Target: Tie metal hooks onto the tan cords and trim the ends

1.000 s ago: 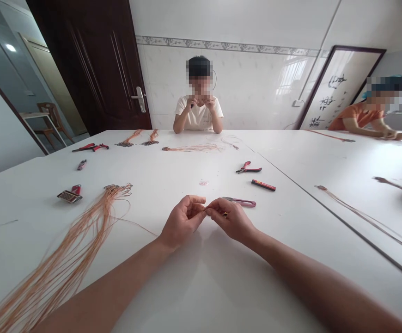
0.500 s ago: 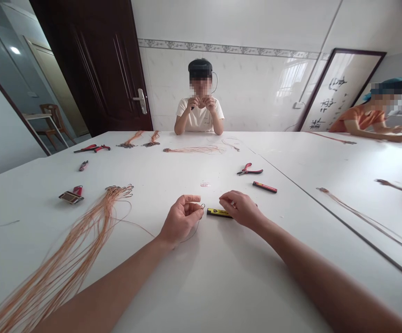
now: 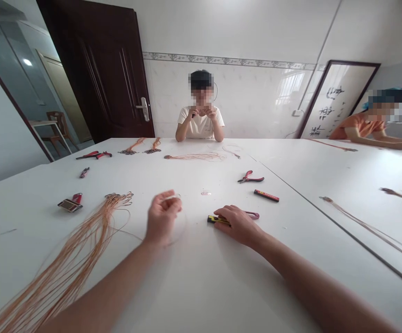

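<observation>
My hands (image 3: 161, 217) work over a white table (image 3: 201, 277).
Left pinches a thin cord (image 3: 185, 225); right (image 3: 238, 225) curves over a yellow-black box (image 3: 211, 219), grip unclear.

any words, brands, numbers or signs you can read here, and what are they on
Nothing reads clearly enough to quote.
Red-and-black box: lettering too small.
Yellow-and-black box: partly under the right hand, illegible.
Framed panel: large brush characters, too unclear.
White shirt: small print, illegible.
</observation>
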Tool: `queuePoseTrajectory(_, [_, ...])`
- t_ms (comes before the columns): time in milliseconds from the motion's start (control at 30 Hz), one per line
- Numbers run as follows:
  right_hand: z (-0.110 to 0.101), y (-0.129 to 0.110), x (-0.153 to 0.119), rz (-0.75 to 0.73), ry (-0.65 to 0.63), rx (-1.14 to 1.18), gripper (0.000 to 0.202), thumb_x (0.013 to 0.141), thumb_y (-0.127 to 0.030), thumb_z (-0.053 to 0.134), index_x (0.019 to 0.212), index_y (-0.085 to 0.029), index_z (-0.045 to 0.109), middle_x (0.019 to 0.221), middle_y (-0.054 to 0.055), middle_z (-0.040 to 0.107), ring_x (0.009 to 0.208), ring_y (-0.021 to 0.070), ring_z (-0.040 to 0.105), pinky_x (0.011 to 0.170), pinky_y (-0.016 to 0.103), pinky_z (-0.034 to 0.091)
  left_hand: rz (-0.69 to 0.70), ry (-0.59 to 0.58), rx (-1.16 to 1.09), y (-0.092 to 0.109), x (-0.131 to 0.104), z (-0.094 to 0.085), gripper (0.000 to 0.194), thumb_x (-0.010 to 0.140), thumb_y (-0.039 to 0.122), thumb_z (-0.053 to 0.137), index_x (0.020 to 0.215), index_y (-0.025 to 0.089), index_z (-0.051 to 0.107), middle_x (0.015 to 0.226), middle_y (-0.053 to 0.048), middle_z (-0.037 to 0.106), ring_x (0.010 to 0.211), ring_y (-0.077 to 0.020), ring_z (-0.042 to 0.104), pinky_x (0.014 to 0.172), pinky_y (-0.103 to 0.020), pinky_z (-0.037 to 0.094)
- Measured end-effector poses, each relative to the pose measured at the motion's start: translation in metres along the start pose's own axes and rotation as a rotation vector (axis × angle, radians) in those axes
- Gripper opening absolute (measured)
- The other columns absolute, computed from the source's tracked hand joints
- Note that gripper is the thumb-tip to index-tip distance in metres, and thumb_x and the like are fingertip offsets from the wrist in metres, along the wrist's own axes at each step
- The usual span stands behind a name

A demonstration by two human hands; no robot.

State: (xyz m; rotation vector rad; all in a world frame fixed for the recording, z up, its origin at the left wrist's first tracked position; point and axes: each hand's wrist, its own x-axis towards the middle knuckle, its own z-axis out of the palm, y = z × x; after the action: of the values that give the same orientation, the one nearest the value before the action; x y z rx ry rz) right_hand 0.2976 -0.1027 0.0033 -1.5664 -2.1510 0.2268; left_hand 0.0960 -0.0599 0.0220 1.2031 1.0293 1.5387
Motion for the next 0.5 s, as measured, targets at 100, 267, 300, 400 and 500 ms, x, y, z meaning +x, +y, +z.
queuePoseTrajectory(100, [-0.001, -0.004, 0.000, 0.067, 0.066, 0.054, 0.021, 0.079, -0.029, 0.044, 0.092, -0.020, 0.059, 0.080, 0.003, 0.058, 0.072, 0.0140, 0.053, 0.061, 0.025, 0.037, -0.120, -0.248, 0.070, -0.007, -0.025, 0.011, 0.033, 0.065, 0.026, 0.063, 0.094, 0.018, 0.052, 0.069, 0.001, 0.057, 0.063, -0.0096, 0.053, 0.055, -0.021, 0.039])
queuePoseTrajectory(267, [0.001, -0.008, -0.001, 0.236, 0.061, 0.395, 0.025, 0.079, -0.034, 0.039, 0.079, -0.018, 0.058, 0.061, 0.000, 0.052, 0.053, 0.0103, 0.045, 0.047, 0.022, 0.030, -0.173, -0.367, 0.079, -0.007, -0.041, 0.017, 0.030, 0.068, 0.027, 0.060, 0.096, 0.020, 0.051, 0.072, 0.001, 0.055, 0.066, -0.0101, 0.051, 0.059, -0.023, 0.040])
queuePoseTrajectory(300, [0.002, -0.009, -0.001, 0.273, 0.035, 0.476, 0.026, 0.079, -0.035, 0.038, 0.075, -0.018, 0.057, 0.057, -0.001, 0.048, 0.050, 0.0095, 0.042, 0.045, 0.022, 0.028, -0.178, -0.370, 0.082, -0.007, -0.041, 0.016, 0.030, 0.068, 0.027, 0.060, 0.097, 0.020, 0.051, 0.072, 0.000, 0.055, 0.067, -0.0102, 0.051, 0.059, -0.023, 0.040])
queuePoseTrajectory(400, [0.003, -0.011, -0.001, 0.344, 0.010, 0.701, 0.027, 0.078, -0.038, 0.039, 0.070, -0.016, 0.053, 0.054, -0.003, 0.040, 0.048, 0.0078, 0.034, 0.044, 0.021, 0.026, -0.187, -0.373, 0.080, -0.006, -0.038, 0.015, 0.032, 0.068, 0.028, 0.060, 0.097, 0.019, 0.051, 0.073, 0.000, 0.056, 0.067, -0.0106, 0.052, 0.063, -0.025, 0.040])
queuePoseTrajectory(500, [0.003, -0.013, -0.002, 0.347, 0.030, 0.836, 0.028, 0.075, -0.043, 0.045, 0.075, -0.016, 0.052, 0.056, -0.003, 0.039, 0.049, 0.0073, 0.034, 0.046, 0.021, 0.029, -0.190, -0.369, 0.078, -0.006, -0.036, 0.014, 0.032, 0.067, 0.029, 0.061, 0.097, 0.020, 0.051, 0.073, 0.000, 0.057, 0.066, -0.0106, 0.052, 0.064, -0.025, 0.041])
